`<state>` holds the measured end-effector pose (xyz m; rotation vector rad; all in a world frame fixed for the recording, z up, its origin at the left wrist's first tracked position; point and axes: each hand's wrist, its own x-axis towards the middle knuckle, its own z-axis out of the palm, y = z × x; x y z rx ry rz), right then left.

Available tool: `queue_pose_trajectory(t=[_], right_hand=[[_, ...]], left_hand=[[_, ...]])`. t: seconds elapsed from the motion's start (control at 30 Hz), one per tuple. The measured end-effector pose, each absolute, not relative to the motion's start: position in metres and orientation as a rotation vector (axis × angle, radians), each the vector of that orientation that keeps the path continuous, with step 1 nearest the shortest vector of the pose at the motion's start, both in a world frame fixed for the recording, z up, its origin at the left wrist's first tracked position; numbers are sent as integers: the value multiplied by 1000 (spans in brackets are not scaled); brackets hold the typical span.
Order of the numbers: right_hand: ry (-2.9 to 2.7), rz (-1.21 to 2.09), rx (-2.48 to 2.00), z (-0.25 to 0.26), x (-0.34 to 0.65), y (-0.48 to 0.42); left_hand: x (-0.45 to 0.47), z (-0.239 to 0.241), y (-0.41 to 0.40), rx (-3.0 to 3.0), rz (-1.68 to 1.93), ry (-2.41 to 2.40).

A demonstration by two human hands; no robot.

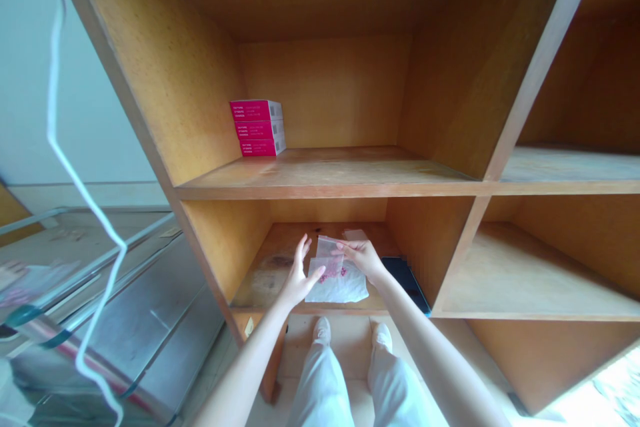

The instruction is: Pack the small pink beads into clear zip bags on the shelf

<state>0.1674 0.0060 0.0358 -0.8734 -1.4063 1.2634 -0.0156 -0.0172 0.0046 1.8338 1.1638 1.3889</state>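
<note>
My right hand (364,256) pinches the top edge of a small clear plastic bag (330,259) with pink bits inside, held just above the lower shelf board (270,273). My left hand (299,273) is open, fingers stretched up, its thumb touching the bag's lower left side. Under the bag lies a pile of more clear bags (345,288) on the shelf. Another small bag (356,235) lies further back.
Three stacked pink boxes (258,128) stand at the back left of the upper shelf (350,173). A dark flat device (407,280) lies on the lower shelf by my right wrist. A white cable (65,160) hangs at left, over a metal surface (150,320).
</note>
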Motion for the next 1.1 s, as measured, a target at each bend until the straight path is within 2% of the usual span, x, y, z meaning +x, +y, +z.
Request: queue_pose_trajectory(t=[0.27,0.47,0.6,0.73,0.83,0.93,1.1], right_hand=[[-1344,1151,-849,26,142,2],[-1276,1187,-825,10,137,6],[-1136,1083,-924,-17,149,13],[-1079,955,-1041,-51,160,16],[-1113,929,-1068,-66,164,15],[-1144,926,-1072,-71,166,14],[-1130,900,-1071,-71,164,13]], left_hand=[[20,-31,-22,2006,1767,1499],[20,-30,-16,1963,1816,1589],[2,-36,4,1890,1823,1782],[-14,-49,36,1868,1677,2021],[-18,-62,55,1857,1414,2181],[-17,-74,62,1881,1156,2299],[-20,-80,59,2033,1061,2263]])
